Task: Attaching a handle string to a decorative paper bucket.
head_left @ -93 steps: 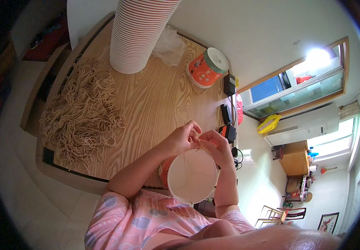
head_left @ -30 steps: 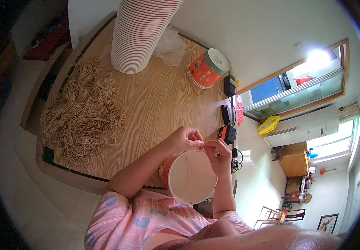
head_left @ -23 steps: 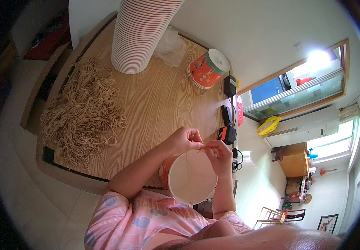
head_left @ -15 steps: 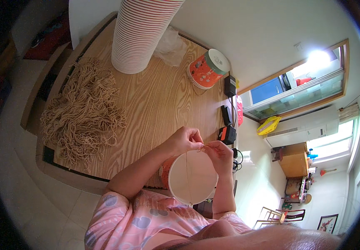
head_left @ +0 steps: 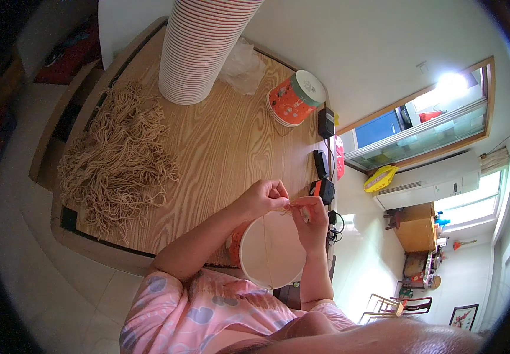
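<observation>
A paper bucket (head_left: 281, 253) with a white inside and orange outside rests against my body at the table's near edge, its mouth facing up toward me. A thin tan string (head_left: 266, 242) runs across that mouth. At the bucket's far rim, my left hand (head_left: 265, 197) is closed, thumb and forefinger pinching the string end. Touching it fingertip to fingertip, my right hand (head_left: 311, 219) also pinches the string by the rim. The knot or hole between the fingertips is too small to make out.
A heap of tan strings (head_left: 119, 165) covers the table's left side. Behind it rises a tall stack of white paper buckets (head_left: 202, 53). Clear plastic (head_left: 243, 68) and upturned orange buckets (head_left: 293, 100) stand at the back. Black adapters (head_left: 325, 122) and cables line the right edge.
My right hand has shifted slightly and turned, its fingers curling more over the rim. My left hand keeps nearly the same place.
</observation>
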Available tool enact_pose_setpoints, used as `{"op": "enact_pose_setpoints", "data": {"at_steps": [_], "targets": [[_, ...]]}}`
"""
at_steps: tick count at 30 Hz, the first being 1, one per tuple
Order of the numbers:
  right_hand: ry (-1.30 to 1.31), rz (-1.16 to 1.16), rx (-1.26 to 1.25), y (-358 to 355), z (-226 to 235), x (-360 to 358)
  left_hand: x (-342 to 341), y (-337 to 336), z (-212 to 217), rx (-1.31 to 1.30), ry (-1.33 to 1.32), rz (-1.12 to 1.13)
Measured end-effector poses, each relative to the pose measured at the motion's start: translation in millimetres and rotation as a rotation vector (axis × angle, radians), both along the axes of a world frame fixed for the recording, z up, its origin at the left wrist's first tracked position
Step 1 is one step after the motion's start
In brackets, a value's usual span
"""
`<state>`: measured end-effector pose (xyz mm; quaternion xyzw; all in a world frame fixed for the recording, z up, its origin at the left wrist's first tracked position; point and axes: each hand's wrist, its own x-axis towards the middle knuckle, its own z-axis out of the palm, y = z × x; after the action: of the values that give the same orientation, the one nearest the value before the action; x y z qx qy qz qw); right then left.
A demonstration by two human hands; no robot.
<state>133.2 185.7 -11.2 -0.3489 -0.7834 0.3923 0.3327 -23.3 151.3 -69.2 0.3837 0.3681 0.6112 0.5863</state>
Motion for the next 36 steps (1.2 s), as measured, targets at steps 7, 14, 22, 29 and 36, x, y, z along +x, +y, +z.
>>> {"op": "enact_pose_setpoints", "data": {"at_steps": [7,14,22,29,36], "targets": [[-0.056,0.014,0.032,3.5,-2.3,4.0,-2.1,-2.3,4.1,0.033,0.113,-0.004],[-0.101,0.06,-0.069,7.1,-5.1,7.7,2.0,0.7,-5.4,0.075,0.098,0.006],[-0.173,0.042,-0.168,12.3,-6.3,13.2,4.0,1.5,-9.7,0.071,0.057,-0.007],[-0.123,0.063,-0.161,16.0,-8.2,13.4,-2.4,2.2,-3.6,0.096,-0.113,-0.095],[-0.071,0.052,-0.092,13.3,-8.5,12.5,-5.2,1.3,-1.2,-0.005,-0.146,-0.131]]}}
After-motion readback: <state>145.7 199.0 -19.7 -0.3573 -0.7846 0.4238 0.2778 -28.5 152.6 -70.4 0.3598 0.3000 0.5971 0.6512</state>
